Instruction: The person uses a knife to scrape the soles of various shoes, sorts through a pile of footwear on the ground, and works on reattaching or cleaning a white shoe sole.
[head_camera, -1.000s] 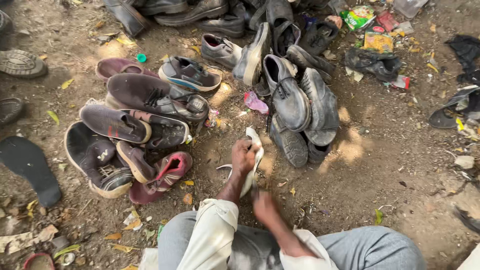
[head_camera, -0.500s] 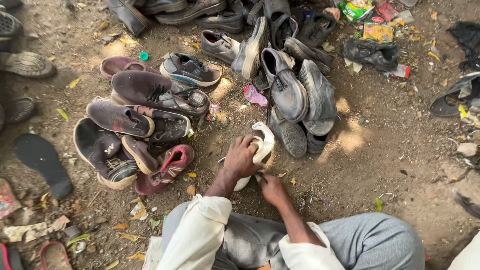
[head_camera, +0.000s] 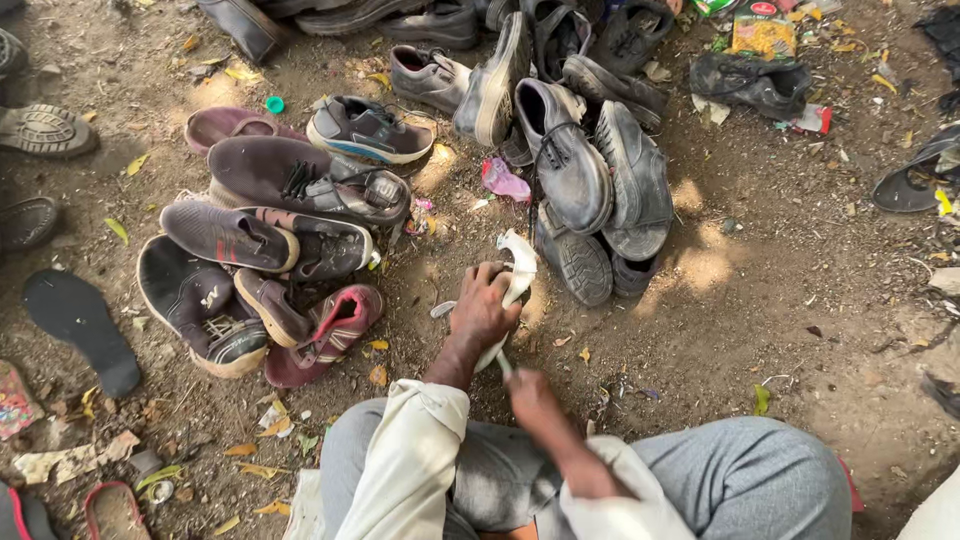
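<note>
I sit on bare dirt with my grey-trousered knees in view. My left hand grips a white curved shoe sole and holds it bent over the ground in front of me. Just below it, my right hand is closed near the sole's lower end, on what looks like a thin tool; the tool is too small to make out. A heap of worn shoes lies left of my hands, and a heap of dark leather shoes lies just beyond the sole.
Brown, grey and maroon shoes are piled at the left. A black insole lies far left. A pink scrap, wrappers and dry leaves litter the dirt. A black sandal sits at the right edge.
My left hand has closed around the white sole and bent it; the sole first lay flatter and straighter. My right hand has come up under it. The camera has drifted slightly.
</note>
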